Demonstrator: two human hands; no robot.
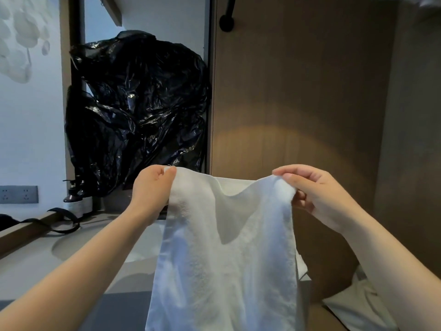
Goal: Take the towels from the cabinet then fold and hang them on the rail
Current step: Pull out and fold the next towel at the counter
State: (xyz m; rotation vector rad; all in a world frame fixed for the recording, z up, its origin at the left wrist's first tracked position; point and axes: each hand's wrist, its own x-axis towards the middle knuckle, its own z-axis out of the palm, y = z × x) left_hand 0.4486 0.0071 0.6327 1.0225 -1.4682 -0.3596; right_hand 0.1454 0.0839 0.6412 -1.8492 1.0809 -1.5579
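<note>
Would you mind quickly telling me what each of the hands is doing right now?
Left hand: pinches the top left corner of the white towel.
Right hand: pinches the towel's top right corner; the towel hangs between them.

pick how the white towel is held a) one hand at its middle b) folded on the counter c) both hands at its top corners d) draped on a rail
c: the left hand and right hand each pinch a top corner of the hanging white towel

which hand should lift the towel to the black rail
Right, probably: the right hand pinches the white terry towel before the wooden panel carrying the black metal rail; the left hand is by the black plastic bag.
</note>
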